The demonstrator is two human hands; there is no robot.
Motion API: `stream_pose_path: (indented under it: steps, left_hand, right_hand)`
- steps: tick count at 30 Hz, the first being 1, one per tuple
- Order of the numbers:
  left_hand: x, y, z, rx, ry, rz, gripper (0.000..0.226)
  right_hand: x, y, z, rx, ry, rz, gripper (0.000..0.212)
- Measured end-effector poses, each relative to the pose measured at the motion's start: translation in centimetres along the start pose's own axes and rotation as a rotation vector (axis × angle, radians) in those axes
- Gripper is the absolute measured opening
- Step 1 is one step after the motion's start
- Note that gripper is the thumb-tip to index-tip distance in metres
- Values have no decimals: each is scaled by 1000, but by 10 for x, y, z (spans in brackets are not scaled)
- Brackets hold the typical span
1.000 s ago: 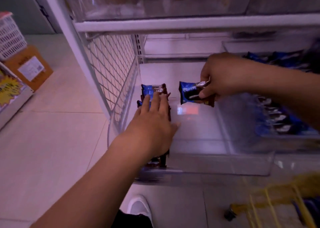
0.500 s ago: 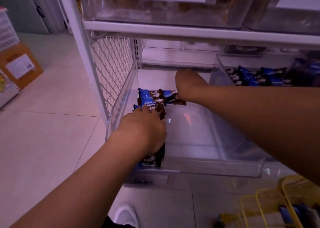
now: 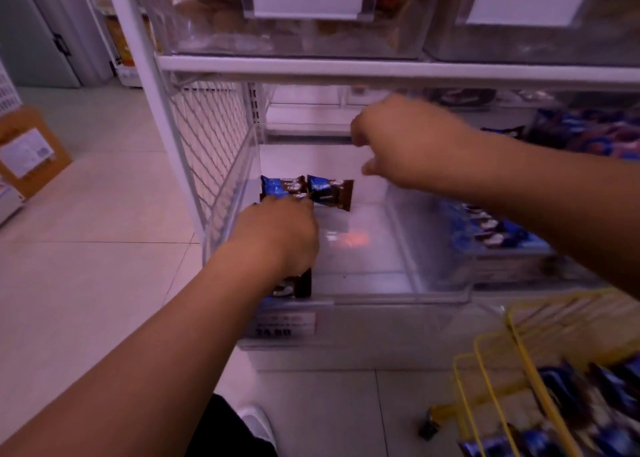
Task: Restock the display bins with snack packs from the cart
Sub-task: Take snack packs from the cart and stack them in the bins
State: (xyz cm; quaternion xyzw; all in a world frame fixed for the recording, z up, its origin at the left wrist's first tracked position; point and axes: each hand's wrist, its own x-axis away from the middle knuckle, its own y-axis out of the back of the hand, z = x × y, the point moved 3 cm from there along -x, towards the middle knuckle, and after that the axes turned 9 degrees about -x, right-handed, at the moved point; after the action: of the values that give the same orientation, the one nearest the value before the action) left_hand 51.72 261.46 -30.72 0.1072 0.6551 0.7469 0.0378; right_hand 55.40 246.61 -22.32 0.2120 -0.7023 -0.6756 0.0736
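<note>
A clear display bin (image 3: pixel 398 297) stands on the low shelf. A row of blue-and-brown snack packs (image 3: pixel 282 186) runs along its left wall. My left hand (image 3: pixel 277 234) lies on top of that row with its fingers curled down over the packs. One more snack pack (image 3: pixel 330 195) lies just to the right of the row's far end. My right hand (image 3: pixel 398 144) hovers above the bin's back part, blurred, holding nothing, its fingers loosely bent. The yellow wire cart (image 3: pixel 519 345) at the lower right holds more packs (image 3: pixel 606 397).
The neighbouring bin (image 3: pixel 491 228) to the right holds several of the same packs. A white shelf board (image 3: pixel 381 72) with filled bins hangs close above. A wire mesh panel (image 3: pixel 207 137) closes the shelf's left side. A cardboard box (image 3: pixel 31 151) sits on the floor at left.
My right hand set its pack down beside the far end of the row, let go and lifted up and to the right. My left hand stayed on the row, its fingers now curled.
</note>
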Motion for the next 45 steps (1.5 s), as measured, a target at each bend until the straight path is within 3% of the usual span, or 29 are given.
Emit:
stream_pose_path:
  steps: [3, 5, 7, 9, 11, 13, 18, 22, 26, 29, 32, 35, 37, 40, 45]
  left_hand:
    - [22, 25, -29, 127, -69, -302, 33]
    - [47, 42, -61, 270, -231, -500, 34]
    - [75, 56, -100, 390, -422, -624, 34]
    - [97, 66, -145, 403, -600, -643, 32]
    - [107, 67, -199, 252, -792, -545, 31]
    - [104, 57, -255, 11, -883, -308, 35]
    - [79, -20, -352, -442, -868, 492, 49]
    - [69, -77, -364, -684, -758, 731, 93]
    - [56, -101, -361, -461, -574, 936, 107]
    - [52, -106, -361, -393, -559, 1008, 108]
    - [53, -106, -361, -369, -546, 1092, 97]
    - [57, -101, -364, -262, -506, 1157, 77]
    - [59, -98, -370, -244, -574, 1082, 87]
    - [52, -100, -378, -251, -670, 943, 80]
    - [48, -95, -369, -218, -602, 927, 63]
  right_hand:
    - [97, 47, -25, -18, 61, -248, 21]
    - [164, 58, -51, -106, -2, -234, 30]
    - [217, 46, -82, -171, -112, -13, 39]
    - [257, 15, -113, -141, -235, 441, 34]
    - [297, -23, -139, -200, -399, 913, 35]
    - [323, -52, -153, -263, -526, 1167, 41]
    - [331, -95, -172, -79, -615, 1267, 92]
    - [346, -116, -192, 34, -609, 1327, 104]
    - [357, -133, -206, -169, -758, 1319, 119]
    - [358, -145, -201, -137, -667, 1244, 93]
    - [356, -155, -187, -82, -527, 1353, 94]
    - [355, -157, -181, -43, -536, 1393, 88]
    - [354, -158, -184, -22, -530, 1354, 82]
    - [349, -153, -191, -174, -619, 1351, 62]
    - [327, -110, -207, -553, -734, 1172, 43]
